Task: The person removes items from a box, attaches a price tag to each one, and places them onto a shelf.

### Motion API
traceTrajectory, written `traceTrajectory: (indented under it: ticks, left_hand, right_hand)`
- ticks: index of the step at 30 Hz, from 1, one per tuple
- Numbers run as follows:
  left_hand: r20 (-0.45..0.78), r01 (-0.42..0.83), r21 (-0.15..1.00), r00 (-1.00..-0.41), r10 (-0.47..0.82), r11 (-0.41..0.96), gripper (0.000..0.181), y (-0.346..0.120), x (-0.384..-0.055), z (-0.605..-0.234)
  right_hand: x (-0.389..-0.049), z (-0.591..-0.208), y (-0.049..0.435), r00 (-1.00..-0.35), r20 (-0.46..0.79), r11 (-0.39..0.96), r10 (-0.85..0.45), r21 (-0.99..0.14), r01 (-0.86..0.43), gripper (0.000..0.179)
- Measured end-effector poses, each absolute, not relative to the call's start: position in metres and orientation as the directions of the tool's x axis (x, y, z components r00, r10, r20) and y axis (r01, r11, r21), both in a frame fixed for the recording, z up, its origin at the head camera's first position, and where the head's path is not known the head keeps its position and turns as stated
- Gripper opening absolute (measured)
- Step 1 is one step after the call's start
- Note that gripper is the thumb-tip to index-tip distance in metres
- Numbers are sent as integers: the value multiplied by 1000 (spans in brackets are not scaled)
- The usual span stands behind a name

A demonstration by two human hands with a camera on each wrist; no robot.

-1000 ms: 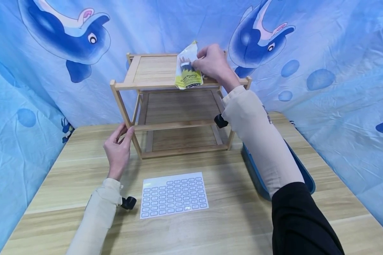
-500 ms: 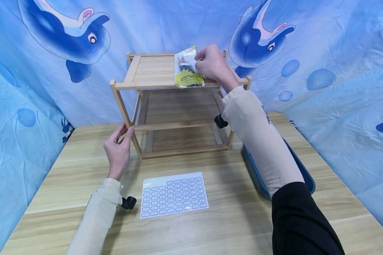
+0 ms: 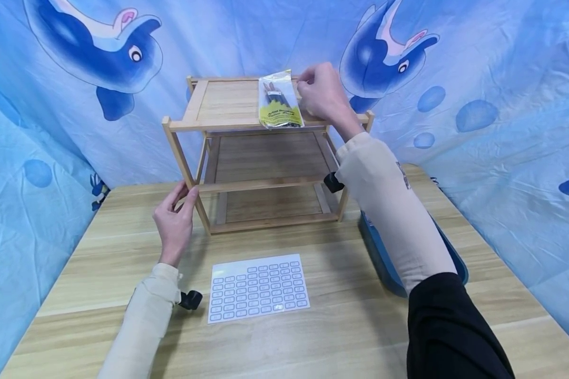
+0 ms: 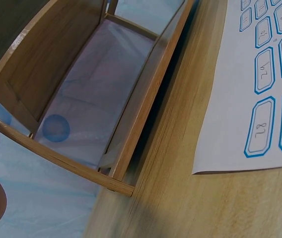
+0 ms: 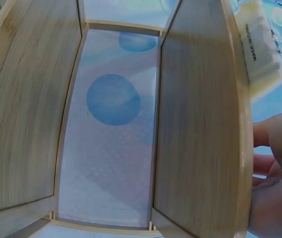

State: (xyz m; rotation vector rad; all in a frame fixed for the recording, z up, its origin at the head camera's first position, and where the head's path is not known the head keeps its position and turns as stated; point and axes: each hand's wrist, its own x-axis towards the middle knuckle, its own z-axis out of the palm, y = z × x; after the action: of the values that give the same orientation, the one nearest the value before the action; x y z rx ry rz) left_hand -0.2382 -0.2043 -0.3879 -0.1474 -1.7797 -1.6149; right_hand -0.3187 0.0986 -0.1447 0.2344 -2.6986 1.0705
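A clear packet of artist brushes with a yellow lower part lies on the top board of a three-tier wooden shelf, its lower end at the front rail. My right hand is just right of the packet over the top board, its fingers loosely curled and apart from it. In the right wrist view, the packet's edge shows past the top board, above that hand. My left hand grips the shelf's left front leg between thumb and fingers, level with the middle tier.
A white sheet printed with numbered boxes lies on the wooden table in front of the shelf. Under my right forearm stands a blue tray, partly hidden. A blue curtain with whale pictures hangs behind and at both sides.
The packet has settled flatter onto the top board. My right hand has let go of it and shifted slightly right. My left hand stays at the shelf leg.
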Motion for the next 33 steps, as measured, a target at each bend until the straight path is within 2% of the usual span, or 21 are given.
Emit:
traceTrajectory:
  ticks: [8,16,19,26,33]
  left_hand:
    - [563,526,825,-738,-371,205,35,-204,-238,-388]
    - [573,546,817,-731,-369,187,34,-204,-240,-391]
    - [570,543,819,-731,-374,186,34,-203,-240,-391]
    - [569,535,821,-731,-377,202,34,-204,-239,-391]
    - [564,529,824,-734,-379,204,34,-203,-240,-390]
  right_hand:
    - [-298,-150,113,-895,444,635,-36,-681,-364,29]
    - [-281,-165,125,-788,616,494,-11,-682,-540,19]
    - [-273,-172,129,-769,638,449,-23,-681,-578,18]
    - [-261,-191,139,-770,636,374,-49,-703,-605,18]
    - [-253,-213,148,-720,692,319,-54,-671,-669,18]
